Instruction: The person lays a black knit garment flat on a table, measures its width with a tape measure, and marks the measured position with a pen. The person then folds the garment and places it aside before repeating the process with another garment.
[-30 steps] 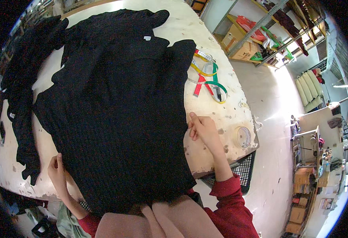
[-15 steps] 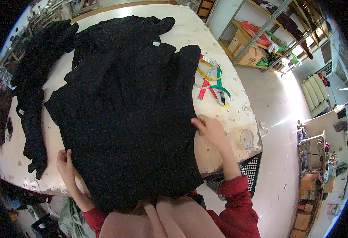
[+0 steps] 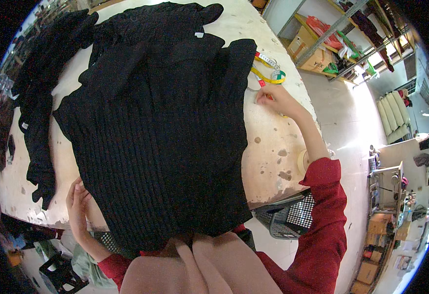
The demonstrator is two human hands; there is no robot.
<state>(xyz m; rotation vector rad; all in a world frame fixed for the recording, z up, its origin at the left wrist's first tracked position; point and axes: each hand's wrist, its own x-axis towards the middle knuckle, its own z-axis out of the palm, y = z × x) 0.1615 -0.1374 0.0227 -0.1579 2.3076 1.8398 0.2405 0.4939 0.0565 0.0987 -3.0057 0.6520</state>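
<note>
We note the change on the right: the right hand (image 3: 280,101) has left the edge of the black ribbed garment (image 3: 165,127) and moved up to the multicoloured tape measure (image 3: 269,80). Its fingers are half curled over the tape; we cannot tell whether they grip it. Left hand (image 3: 78,201) stays by the garment's left edge, fingers loosely bent, part open; any pinch there is unclear to us. Garment lies spread on the pale table (image 3: 268,152), lower end at the near edge. For the work, we judge, its right side is now unattended.
</note>
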